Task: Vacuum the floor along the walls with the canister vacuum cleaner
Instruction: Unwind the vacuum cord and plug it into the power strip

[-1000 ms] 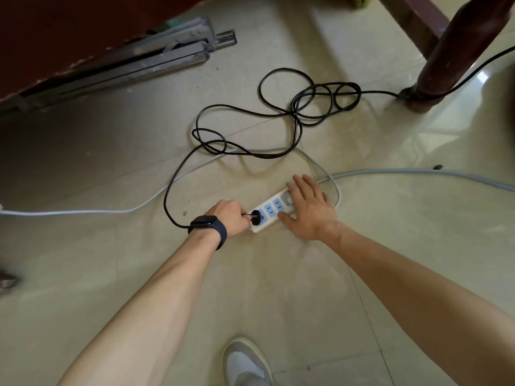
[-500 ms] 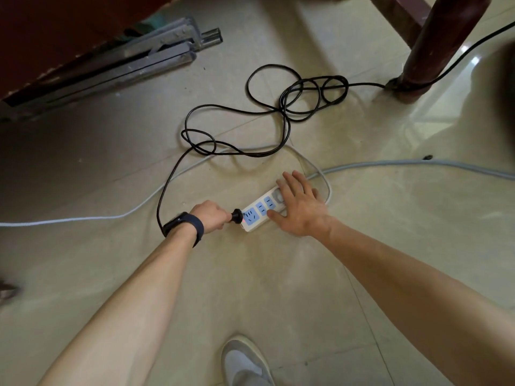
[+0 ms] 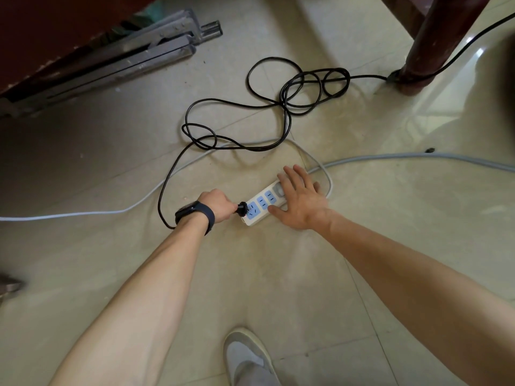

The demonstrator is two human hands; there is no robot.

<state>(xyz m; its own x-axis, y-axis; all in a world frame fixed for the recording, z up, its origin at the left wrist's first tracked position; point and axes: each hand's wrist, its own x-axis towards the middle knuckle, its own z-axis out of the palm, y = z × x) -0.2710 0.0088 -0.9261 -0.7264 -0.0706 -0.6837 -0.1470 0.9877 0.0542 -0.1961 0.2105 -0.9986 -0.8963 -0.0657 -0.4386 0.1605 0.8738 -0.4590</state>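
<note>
- left hand: fingers curled tight round the black plug, held right at the end socket
- right hand: fingers straight, pressing the power strip down
- black cord loops over the floor beyond both sets of fingertips

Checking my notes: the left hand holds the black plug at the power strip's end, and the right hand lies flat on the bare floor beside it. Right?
No. The left hand holds the black plug at the end of the power strip, but the right hand lies flat on the strip itself, not on the bare floor. The head view shows it.
</note>
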